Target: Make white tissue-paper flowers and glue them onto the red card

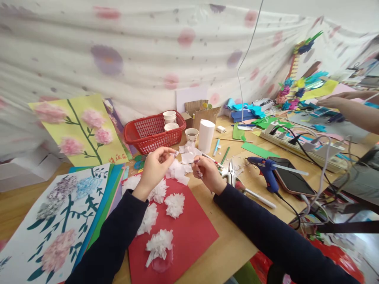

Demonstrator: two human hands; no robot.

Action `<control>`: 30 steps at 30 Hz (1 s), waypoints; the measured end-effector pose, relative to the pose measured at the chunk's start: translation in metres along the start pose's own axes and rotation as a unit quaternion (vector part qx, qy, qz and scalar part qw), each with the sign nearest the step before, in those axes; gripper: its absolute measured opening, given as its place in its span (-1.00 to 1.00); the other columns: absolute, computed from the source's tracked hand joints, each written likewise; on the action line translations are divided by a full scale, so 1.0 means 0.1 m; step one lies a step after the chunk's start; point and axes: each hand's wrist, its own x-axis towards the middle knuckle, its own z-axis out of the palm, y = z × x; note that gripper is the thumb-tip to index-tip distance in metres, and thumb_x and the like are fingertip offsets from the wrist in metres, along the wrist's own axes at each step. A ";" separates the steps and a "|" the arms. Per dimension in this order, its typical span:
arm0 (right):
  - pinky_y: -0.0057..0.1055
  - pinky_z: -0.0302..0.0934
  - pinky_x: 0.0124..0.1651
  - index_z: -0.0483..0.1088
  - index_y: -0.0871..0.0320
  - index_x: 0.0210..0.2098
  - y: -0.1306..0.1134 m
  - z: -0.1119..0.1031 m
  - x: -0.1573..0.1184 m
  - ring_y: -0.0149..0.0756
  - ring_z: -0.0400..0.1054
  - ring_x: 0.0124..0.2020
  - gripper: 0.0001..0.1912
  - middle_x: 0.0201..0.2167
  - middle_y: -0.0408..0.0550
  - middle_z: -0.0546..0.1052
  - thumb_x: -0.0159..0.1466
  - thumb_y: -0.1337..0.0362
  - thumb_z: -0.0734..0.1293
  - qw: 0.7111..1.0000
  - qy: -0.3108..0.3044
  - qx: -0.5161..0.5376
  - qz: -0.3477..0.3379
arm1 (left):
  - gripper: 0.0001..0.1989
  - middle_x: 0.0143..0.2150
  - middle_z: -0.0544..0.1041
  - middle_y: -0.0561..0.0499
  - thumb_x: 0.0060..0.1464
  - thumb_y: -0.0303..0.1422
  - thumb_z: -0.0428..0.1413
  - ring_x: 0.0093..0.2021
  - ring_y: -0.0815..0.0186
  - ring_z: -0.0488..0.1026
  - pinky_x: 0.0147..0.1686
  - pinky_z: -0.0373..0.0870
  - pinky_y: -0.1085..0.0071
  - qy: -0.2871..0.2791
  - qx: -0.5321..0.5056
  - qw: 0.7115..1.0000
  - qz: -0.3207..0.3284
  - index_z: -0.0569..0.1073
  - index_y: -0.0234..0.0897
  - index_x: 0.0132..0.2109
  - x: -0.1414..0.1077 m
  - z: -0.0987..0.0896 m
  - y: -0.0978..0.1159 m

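Currently, white tissue puffs (174, 205) dot red sheet (192, 232) along left edge; left hand (156, 167) above far edge, fingertips pinched together; loose tissue pieces (177, 170) at far edge; right hand (209, 173) fingers curled closed. Contents unclear, both. Light pinch best: thin tissue likely tears.

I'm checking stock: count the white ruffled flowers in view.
5 visible: the nearest flower, a right-hand flower, a flower beside the left sleeve, and one flower left and one right of the left wrist. The sleeve and wrist may hide more.
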 end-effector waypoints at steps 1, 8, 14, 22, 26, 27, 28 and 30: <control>-0.47 -0.26 -0.61 0.32 0.15 -0.57 0.01 0.00 -0.01 -0.52 -0.12 -0.73 -0.88 -0.78 -0.31 0.16 0.02 0.24 0.32 1.000 -0.002 -0.009 -0.005 | -0.82 -0.29 0.56 0.01 0.03 -0.35 0.17 -0.29 0.30 0.48 -0.28 0.39 0.43 -0.024 0.002 0.999 0.030 0.54 -0.27 -0.18 -0.03 0.02 0.06; -0.48 -0.20 -0.61 0.40 0.15 -0.51 0.00 0.04 -0.04 -0.52 -0.07 -0.73 -0.91 -0.78 -0.34 0.17 0.05 0.26 0.33 0.997 -0.024 -0.061 -0.032 | -0.75 -0.16 0.65 -0.11 0.08 -0.25 0.18 -0.13 0.14 0.57 -0.10 0.49 0.28 -0.123 -0.053 0.991 0.000 0.61 -0.33 -0.20 -0.16 0.18 0.14; -0.48 -0.20 -0.62 0.38 0.16 -0.53 0.02 0.02 -0.03 -0.52 -0.06 -0.73 -0.90 -0.77 -0.32 0.18 0.06 0.27 0.31 0.997 -0.009 -0.070 -0.035 | -0.75 -0.28 0.62 -0.09 0.06 -0.24 0.18 -0.28 0.21 0.58 -0.18 0.53 0.27 -0.070 -0.096 0.992 -0.048 0.54 -0.37 -0.24 -0.09 0.16 0.05; -0.48 -0.21 -0.63 0.37 0.17 -0.55 -0.01 0.01 -0.02 -0.53 -0.07 -0.74 -0.80 -0.77 -0.32 0.16 0.10 0.17 0.33 0.996 0.017 -0.085 -0.034 | -0.72 -0.34 0.58 -0.02 0.01 -0.21 0.18 -0.38 0.29 0.55 -0.27 0.52 0.32 -0.038 -0.111 0.991 -0.056 0.49 -0.36 -0.22 -0.04 0.13 -0.01; -0.49 -0.12 -0.63 0.37 0.17 -0.55 -0.02 0.06 -0.06 -0.52 0.04 -0.73 -0.75 -0.74 -0.27 0.26 0.12 0.13 0.36 0.990 0.002 -0.138 -0.025 | -0.76 -0.31 0.61 -0.06 0.04 -0.24 0.18 -0.31 0.27 0.55 -0.24 0.48 0.37 -0.094 -0.059 0.994 -0.016 0.54 -0.35 -0.25 -0.10 0.17 0.03; -0.49 -0.11 -0.63 0.35 0.16 -0.56 -0.02 0.07 -0.06 -0.52 0.05 -0.73 -0.75 -0.74 -0.27 0.27 0.12 0.14 0.35 0.989 0.001 -0.148 -0.025 | -0.76 -0.30 0.62 -0.07 0.04 -0.24 0.18 -0.29 0.26 0.55 -0.24 0.48 0.37 -0.099 -0.049 0.994 -0.011 0.54 -0.35 -0.25 -0.11 0.18 0.04; -0.49 -0.11 -0.63 0.34 0.16 -0.57 -0.02 0.07 -0.07 -0.52 0.05 -0.73 -0.77 -0.73 -0.27 0.27 0.11 0.16 0.34 0.988 0.001 -0.151 -0.024 | -0.77 -0.30 0.62 -0.08 0.04 -0.25 0.18 -0.29 0.25 0.55 -0.24 0.47 0.37 -0.098 -0.044 0.994 -0.010 0.55 -0.35 -0.26 -0.11 0.18 0.04; -0.49 -0.14 -0.64 0.35 0.15 -0.54 -0.01 0.07 -0.06 -0.52 0.04 -0.73 -0.85 -0.73 -0.28 0.26 0.07 0.21 0.32 0.990 0.003 -0.138 -0.021 | -0.77 -0.31 0.62 -0.07 0.03 -0.26 0.17 -0.31 0.26 0.55 -0.27 0.46 0.38 -0.087 -0.042 0.995 -0.011 0.55 -0.35 -0.26 -0.10 0.17 0.03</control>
